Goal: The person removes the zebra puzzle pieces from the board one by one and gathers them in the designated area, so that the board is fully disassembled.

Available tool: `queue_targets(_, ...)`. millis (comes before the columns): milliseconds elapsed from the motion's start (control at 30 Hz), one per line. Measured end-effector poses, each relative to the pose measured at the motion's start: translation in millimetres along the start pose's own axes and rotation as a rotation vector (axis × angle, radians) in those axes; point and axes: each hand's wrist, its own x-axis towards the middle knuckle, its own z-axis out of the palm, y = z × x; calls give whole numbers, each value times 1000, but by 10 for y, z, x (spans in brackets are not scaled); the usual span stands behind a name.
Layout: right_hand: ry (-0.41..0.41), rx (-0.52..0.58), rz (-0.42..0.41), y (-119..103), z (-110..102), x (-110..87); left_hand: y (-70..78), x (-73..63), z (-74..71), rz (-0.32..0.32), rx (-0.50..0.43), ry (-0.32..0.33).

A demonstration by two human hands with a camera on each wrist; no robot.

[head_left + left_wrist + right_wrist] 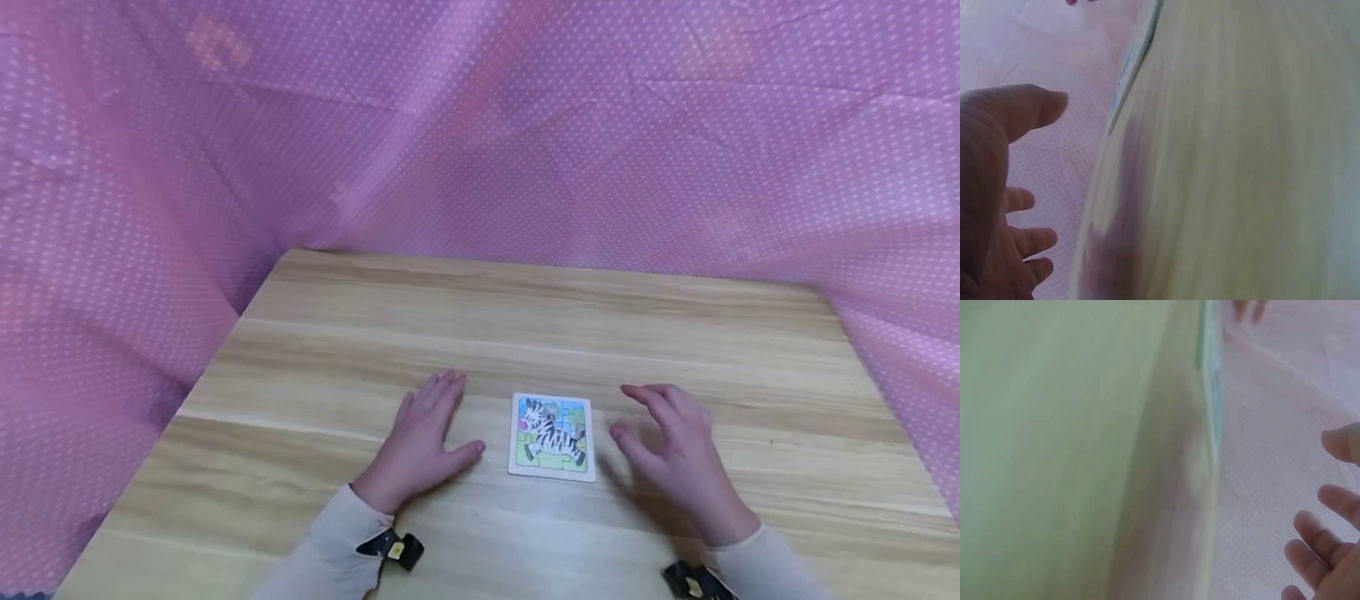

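A square zebra jigsaw puzzle in a white frame lies flat on the wooden table, its pieces fitted together into a picture. To its left is my left hand, fingers extended and thumb pointing toward the frame, with a gap between them. On the other side my right hand hovers over the table, fingers loosely bent and holding nothing. The left wrist view shows the puzzle's edge beyond the thumb. From the right wrist, the puzzle appears as a thin slanted strip.
The light wooden table stretches away behind the puzzle to its far edge. Pink cloth with white dots hangs behind and along both sides. Each wrist carries a dark strapped device over a pale sleeve.
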Motion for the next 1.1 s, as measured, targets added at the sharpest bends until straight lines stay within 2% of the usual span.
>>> queue_targets(100,-41,35,27,-49,102,47,15,-5,60,-16,-59,-63)
queue_targets(300,-129,96,65,-131,262,122,53,43,193,22,-99,-154)
queue_targets(500,-246,108,131,-202,370,197,123,129,269,48,-86,-184)
queue_targets(700,-364,115,196,-208,478,312,178,190,265,69,-62,-200)
queue_targets(900,-427,128,197,-176,586,401,201,216,217,99,-16,-244)
queue_targets(1100,-483,116,217,-209,655,504,207,249,190,128,10,-258)
